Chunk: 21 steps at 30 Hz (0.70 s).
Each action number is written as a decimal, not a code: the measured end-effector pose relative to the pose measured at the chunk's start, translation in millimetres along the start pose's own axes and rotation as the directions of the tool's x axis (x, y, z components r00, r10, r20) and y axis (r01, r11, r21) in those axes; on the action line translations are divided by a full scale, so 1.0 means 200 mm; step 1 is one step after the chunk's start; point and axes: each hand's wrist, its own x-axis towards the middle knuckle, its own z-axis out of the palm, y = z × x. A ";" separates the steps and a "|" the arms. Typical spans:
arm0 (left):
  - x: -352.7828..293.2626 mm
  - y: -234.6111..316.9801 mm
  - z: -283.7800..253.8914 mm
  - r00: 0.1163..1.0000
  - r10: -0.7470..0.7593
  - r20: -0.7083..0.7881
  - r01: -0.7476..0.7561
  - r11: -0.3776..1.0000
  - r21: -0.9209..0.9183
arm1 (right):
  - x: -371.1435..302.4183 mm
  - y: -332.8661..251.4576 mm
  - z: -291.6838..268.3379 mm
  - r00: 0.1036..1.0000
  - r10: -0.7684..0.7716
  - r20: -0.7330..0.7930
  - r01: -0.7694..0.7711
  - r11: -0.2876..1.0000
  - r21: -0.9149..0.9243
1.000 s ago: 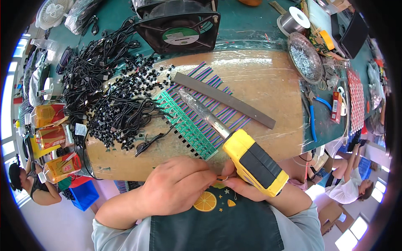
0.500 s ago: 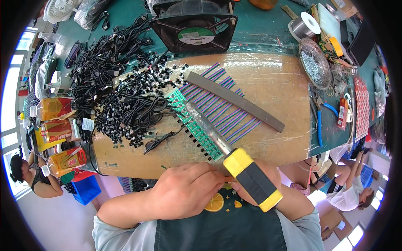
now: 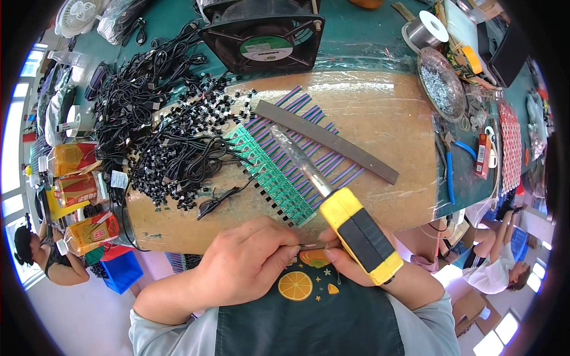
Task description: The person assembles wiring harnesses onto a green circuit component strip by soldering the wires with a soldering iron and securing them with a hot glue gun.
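Note:
A soldering iron [image 3: 362,237] with a yellow and black handle lies across my right hand [image 3: 350,261], which is closed around it. Its metal barrel slants away to the far left, over the circuit boards. My right thumb and a fingertip are pinched together at the table's near edge. Closed at the near edge too, my left hand [image 3: 246,255] pinches a short thin wire [image 3: 306,245] whose end points toward the right fingertips. Just beyond sits a row of green circuit boards [image 3: 273,178] with striped ribbon wires [image 3: 314,121] fanning out behind. A flat grey bar [image 3: 326,141] rests on the wires.
Heaped black cables [image 3: 133,89] with connectors cover the left side. A black fan [image 3: 264,44] stands at the back. Solder spool [image 3: 424,31], metal dish [image 3: 440,83] and blue-handled pliers [image 3: 450,172] lie on the right. Orange containers [image 3: 89,232] line the left edge.
My hands have drawn apart, the left one moving left, so a thin wire end shows between them. The soldering iron's tip has shifted slightly right relative to the boards. The whole view has shifted a little.

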 end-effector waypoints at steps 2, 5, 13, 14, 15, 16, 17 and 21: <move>0.00 0.00 0.01 1.000 -0.003 0.004 0.003 1.000 -0.014 | 0.00 0.00 0.00 1.000 0.013 0.004 -0.013 1.000 0.024; 0.00 -0.01 0.02 1.000 -0.005 0.017 0.005 1.000 -0.020 | 0.00 0.01 0.01 1.000 0.006 0.014 -0.007 1.000 0.020; 0.01 -0.02 0.04 0.997 0.068 0.046 -0.069 0.997 0.021 | -0.04 0.11 0.02 0.989 -0.141 0.042 0.145 0.982 -0.120; 0.02 -0.01 0.03 0.995 0.082 0.055 -0.084 0.996 0.023 | -0.05 0.11 0.02 0.989 -0.141 0.042 0.145 0.982 -0.120; 0.02 -0.01 0.03 0.993 0.097 0.063 -0.099 0.995 0.025 | -0.05 0.11 0.03 0.984 -0.174 0.024 0.176 0.977 -0.119; 0.02 -0.01 0.03 0.993 0.097 0.063 -0.099 0.995 0.025 | -0.05 0.11 0.03 0.978 -0.207 0.006 0.206 0.971 -0.119; 0.02 -0.01 0.02 0.993 0.082 0.080 -0.084 0.996 0.035 | -0.04 0.10 0.02 0.978 -0.208 0.008 0.207 0.971 -0.118; 0.01 0.00 -0.01 0.998 0.028 0.054 -0.029 1.000 0.010 | -0.05 0.11 0.00 0.997 -0.029 0.071 0.024 0.997 0.072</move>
